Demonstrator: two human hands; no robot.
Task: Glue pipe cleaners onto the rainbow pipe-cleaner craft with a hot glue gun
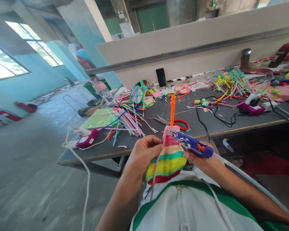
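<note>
Between my hands is a striped pipe-cleaner craft [168, 163], banded in pink, cream, teal, yellow and red, with an orange stem [172, 110] standing up from its top. My left hand [144, 152] pinches its left edge, together with a pink pipe cleaner [155, 175] that hangs down along that side. In my right hand [199, 158] is a blue hot glue gun [195, 144], its nozzle at the pink top of the craft. White residue coats the front of the gun. My right fingers are partly hidden behind the gun and the craft.
On the dark table [144, 144] lie red-handled scissors [181, 123], a bundle of pipe cleaners [130, 120] and a green sheet [98, 118]. Purple power strips [88, 138] with cords sit left and right. A phone [161, 77] leans on the partition [195, 45].
</note>
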